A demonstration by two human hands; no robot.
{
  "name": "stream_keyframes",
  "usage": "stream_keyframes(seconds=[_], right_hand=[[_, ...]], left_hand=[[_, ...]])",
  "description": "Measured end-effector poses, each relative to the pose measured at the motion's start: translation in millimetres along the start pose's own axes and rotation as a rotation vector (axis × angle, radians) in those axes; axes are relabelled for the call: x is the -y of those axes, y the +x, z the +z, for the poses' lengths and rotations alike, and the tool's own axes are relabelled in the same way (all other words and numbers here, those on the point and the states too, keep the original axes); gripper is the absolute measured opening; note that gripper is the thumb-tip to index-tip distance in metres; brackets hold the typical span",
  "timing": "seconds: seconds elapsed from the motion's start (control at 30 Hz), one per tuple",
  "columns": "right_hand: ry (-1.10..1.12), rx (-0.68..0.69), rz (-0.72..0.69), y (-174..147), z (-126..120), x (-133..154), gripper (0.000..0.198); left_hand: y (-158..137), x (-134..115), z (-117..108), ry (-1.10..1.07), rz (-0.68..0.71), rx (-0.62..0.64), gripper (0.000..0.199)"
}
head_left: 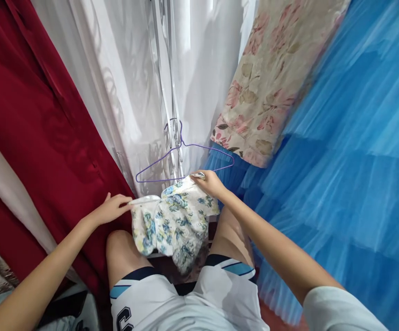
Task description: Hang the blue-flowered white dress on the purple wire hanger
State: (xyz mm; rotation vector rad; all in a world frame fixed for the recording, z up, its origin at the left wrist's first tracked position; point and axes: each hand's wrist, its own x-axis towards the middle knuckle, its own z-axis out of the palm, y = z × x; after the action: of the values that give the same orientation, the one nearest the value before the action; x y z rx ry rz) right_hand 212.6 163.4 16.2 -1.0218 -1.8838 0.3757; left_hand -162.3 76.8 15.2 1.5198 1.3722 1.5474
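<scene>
A small white garment with blue and yellow flowers (182, 216) is stretched between my two hands, above my knees. My left hand (112, 208) pinches its upper left corner, fingers pressed together. At the upper right edge, my right hand (209, 184) grips the cloth near the shoulder or neckline; which one I cannot tell. The lower part of the garment hangs in loose folds. Just behind it, a purple hanger (204, 146) hangs by its hook from a white metal rack piece (171, 92), with its bottom bar partly behind the cloth.
Red cloth (64, 138) hangs on the left and a white curtain (202, 69) at the back. To the right hang a beige floral cloth (264, 92) and a tiered blue tulle skirt (340, 184). A pale container (90, 308) with dark items stands at lower left.
</scene>
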Motion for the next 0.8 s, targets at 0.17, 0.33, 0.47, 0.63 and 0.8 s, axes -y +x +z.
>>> stream_keyframes(seconds=[0.17, 0.33, 0.47, 0.63, 0.8], right_hand=[[-0.161, -0.035, 0.004, -6, -3, 9, 0.03], [-0.198, -0.006, 0.005, -14, 4, 19, 0.032], [-0.29, 0.0, 0.038, -20, 15, 34, 0.028], [-0.106, 0.009, 0.012, -28, 3, 40, 0.016], [0.273, -0.183, 0.059, -37, -52, 13, 0.072]], left_hand=[[30, -20, -11, 0.242, 0.244, 0.059, 0.021], [43, -36, 10, 0.469, 0.427, 0.008, 0.014], [43, -44, 46, 0.39, 0.469, 0.014, 0.024], [34, -59, 72, 0.48, 0.572, -0.002, 0.03], [31, -61, 72, 0.515, 0.605, 0.01, 0.027]])
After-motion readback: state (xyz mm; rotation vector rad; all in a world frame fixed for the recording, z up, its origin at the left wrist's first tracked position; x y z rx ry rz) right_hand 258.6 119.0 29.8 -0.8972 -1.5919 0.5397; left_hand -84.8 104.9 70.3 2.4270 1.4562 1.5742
